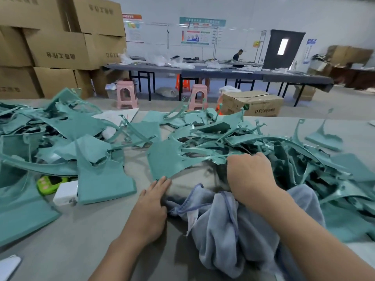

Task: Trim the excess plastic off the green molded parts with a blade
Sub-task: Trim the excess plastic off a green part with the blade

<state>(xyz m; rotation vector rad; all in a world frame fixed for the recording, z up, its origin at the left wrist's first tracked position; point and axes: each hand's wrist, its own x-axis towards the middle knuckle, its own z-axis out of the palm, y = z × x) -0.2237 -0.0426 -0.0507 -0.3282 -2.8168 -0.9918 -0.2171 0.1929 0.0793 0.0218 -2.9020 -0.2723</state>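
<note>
On the grey table (81,236), close to the near edge, the person's two bare forearms reach forward, side by side, to one green part (166,161). It is a flat sheet with thin curved strips running off to the right, and it lies just ahead of both hands, tilted up off the table.

The left hand (151,201) lies palm down, fingers straight and together. Its fingertips (162,180) touch the sheet's lower edge, and it grips nothing.

The right hand (249,175) is raised, back up and knuckles forward. Its fingers curl down over the ragged strip at the part's right side, where it meets the pile (294,155) of tangled green pieces. The fingertips are hidden, so I cannot tell whether they pinch the strip, hold a blade, or hold nothing. The right wrist and forearm rest across a crumpled blue-grey cloth (233,230) that lies between the arms. The patch under the part, between the hands, is dark and blurred.

To the left, a second heap (60,128) of green sheets and offcuts spreads over the table. At its near side are a small lime-green gadget (50,184) and a white block (66,192), touching each other. A paper (119,116) lies farther back.

Beyond the table are stacked cartons (56,47) at left, two pink stools (125,94), a carton on the floor (253,102) and long dark benches (223,73). A person (238,55) stands behind the benches.
</note>
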